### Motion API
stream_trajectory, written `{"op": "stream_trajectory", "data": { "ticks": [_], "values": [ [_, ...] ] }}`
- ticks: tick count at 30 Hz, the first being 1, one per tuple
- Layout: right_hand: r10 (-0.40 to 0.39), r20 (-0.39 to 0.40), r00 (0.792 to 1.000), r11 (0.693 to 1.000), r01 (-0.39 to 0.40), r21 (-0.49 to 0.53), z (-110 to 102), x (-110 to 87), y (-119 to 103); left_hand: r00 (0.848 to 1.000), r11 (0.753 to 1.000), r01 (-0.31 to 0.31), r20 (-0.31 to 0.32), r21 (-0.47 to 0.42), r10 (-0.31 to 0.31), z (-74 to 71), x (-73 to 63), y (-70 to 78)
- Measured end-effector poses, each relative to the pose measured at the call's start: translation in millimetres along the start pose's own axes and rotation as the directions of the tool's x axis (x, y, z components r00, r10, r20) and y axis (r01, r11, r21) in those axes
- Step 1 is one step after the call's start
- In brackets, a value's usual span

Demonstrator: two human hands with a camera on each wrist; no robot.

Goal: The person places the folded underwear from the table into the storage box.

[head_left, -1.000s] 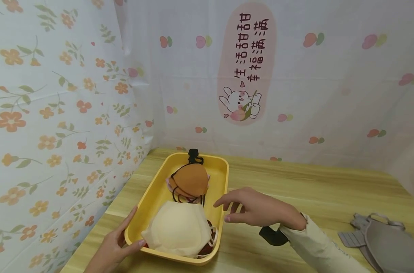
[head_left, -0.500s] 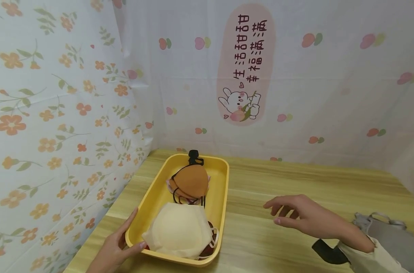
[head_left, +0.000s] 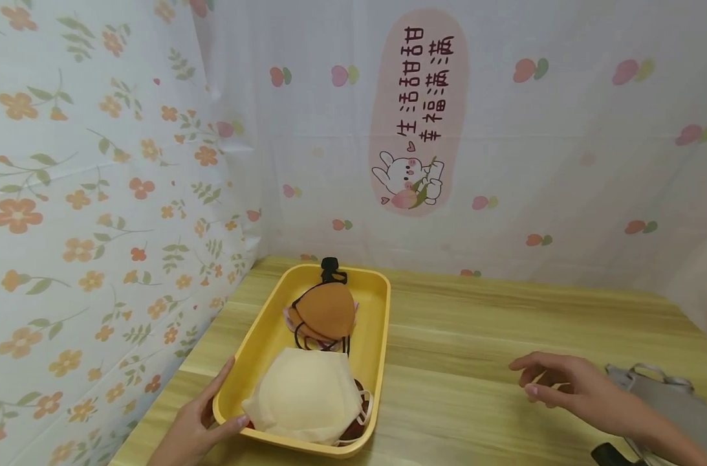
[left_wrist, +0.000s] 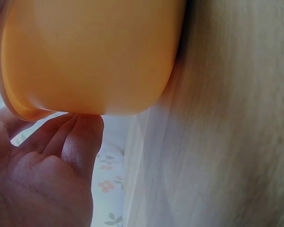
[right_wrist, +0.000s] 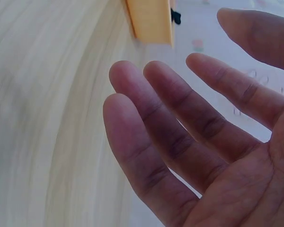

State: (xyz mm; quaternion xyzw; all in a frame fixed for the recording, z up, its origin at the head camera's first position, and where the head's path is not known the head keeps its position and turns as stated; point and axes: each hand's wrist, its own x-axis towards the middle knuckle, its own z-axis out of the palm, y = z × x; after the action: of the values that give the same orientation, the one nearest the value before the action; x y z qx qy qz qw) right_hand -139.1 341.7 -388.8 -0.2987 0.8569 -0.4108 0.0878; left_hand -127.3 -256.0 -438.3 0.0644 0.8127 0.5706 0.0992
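Observation:
My left hand [head_left: 191,417] holds a yellow tray [head_left: 385,336] at its near left corner. Its thumb lies on the front rim and the fingers press the outer wall, as the left wrist view also shows. Inside the tray, a cream cup-shaped cloth piece [head_left: 306,395] with thin white loops lies nearest me. Behind it rests an orange-brown cup-shaped piece [head_left: 326,310] with black straps. My right hand [head_left: 574,388] hovers over the table at the right, fingers loosely bent and holding nothing. Beside it lies a grey folded garment, perhaps a bra [head_left: 673,401], partly hidden by the forearm.
A black clip-like piece [head_left: 332,270] sits at the tray's far rim. Something dark red shows under the cream piece. The wood-grain table [head_left: 475,317] ends at a printed curtain [head_left: 504,142] behind, and a floral curtain [head_left: 108,233] hangs on the left.
My right hand has moved away from the tray's right side, rightward toward the grey garment. The left hand and the tray have stayed in place.

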Motion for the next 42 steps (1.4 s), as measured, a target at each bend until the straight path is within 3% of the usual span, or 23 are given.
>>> {"op": "stream_trajectory", "data": {
  "ticks": [12, 19, 24, 27, 31, 37, 42],
  "values": [
    [0.16, -0.034, 0.987, 0.987, -0.16, -0.014, -21, -38.7, 29, 0.999, 0.998, 0.023, 0.029, -0.049, -0.022, 0.2, 0.0, -3.6],
    [0.158, -0.15, 0.976, 0.967, -0.183, -0.175, -27, -51.6, 40, 1.0, 1.0, 0.007, -0.011, -0.017, -0.007, 0.0, -0.4, -3.4],
    [0.227, -0.202, 0.953, 0.953, -0.26, -0.158, -30, -62.2, 43, 1.0, 0.999, -0.001, 0.008, -0.039, 0.001, 0.4, -0.7, -3.7],
    [0.263, -0.27, 0.926, 0.931, -0.317, -0.181, -30, -67.0, 41, 1.0, 0.998, 0.012, 0.023, -0.066, -0.01, 0.5, -1.4, -4.2],
    [0.308, -0.393, 0.866, 0.885, -0.412, -0.216, -27, -71.1, 40, 1.0, 0.997, 0.026, 0.011, -0.073, -0.025, 1.4, -1.5, -4.8],
    [0.442, -0.416, 0.795, 0.807, -0.555, -0.203, -30, -73.0, 40, 0.999, 0.998, 0.012, 0.035, -0.063, -0.01, 0.2, -0.5, -3.8],
    [0.441, -0.49, 0.752, 0.798, -0.578, -0.17, -30, -80.0, 51, 1.0, 1.0, 0.012, -0.001, -0.029, -0.012, -0.4, 1.3, -2.8]
  ]
}}
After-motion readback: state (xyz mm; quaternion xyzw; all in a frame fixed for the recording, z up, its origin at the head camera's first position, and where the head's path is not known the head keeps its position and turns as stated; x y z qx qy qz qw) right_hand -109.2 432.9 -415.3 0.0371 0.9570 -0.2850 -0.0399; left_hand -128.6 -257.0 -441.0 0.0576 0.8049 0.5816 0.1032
